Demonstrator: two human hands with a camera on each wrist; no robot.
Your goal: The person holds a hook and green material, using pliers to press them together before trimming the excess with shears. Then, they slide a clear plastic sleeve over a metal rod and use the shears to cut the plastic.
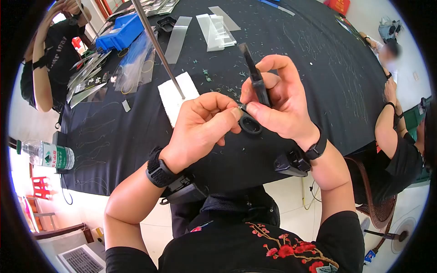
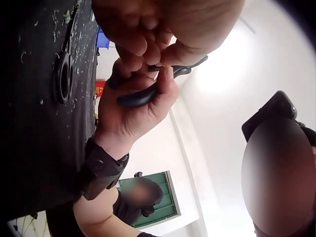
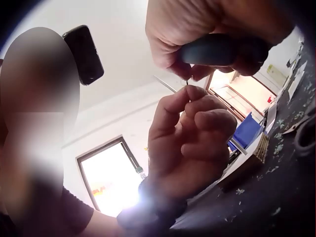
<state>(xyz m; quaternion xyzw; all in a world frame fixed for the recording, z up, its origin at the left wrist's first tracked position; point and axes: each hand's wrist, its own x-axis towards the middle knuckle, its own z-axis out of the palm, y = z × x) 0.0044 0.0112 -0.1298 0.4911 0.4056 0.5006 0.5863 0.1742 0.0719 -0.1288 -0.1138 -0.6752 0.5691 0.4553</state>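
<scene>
left hand [image 1: 200, 129] curled, thumb and forefinger pinching a thin sliver [image 3: 165, 84] at its tips. just right of it, black scissors [image 1: 256, 83] stand nearly upright, tip tilted up-left, gripped by the right hand [image 1: 282, 104]. both hands are raised over the counter [image 1: 327, 82] near its edge, with open air around.

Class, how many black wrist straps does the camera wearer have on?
2: one strap on the left wrist, the other strap on the right wrist; the bare forearms hide none.
</scene>
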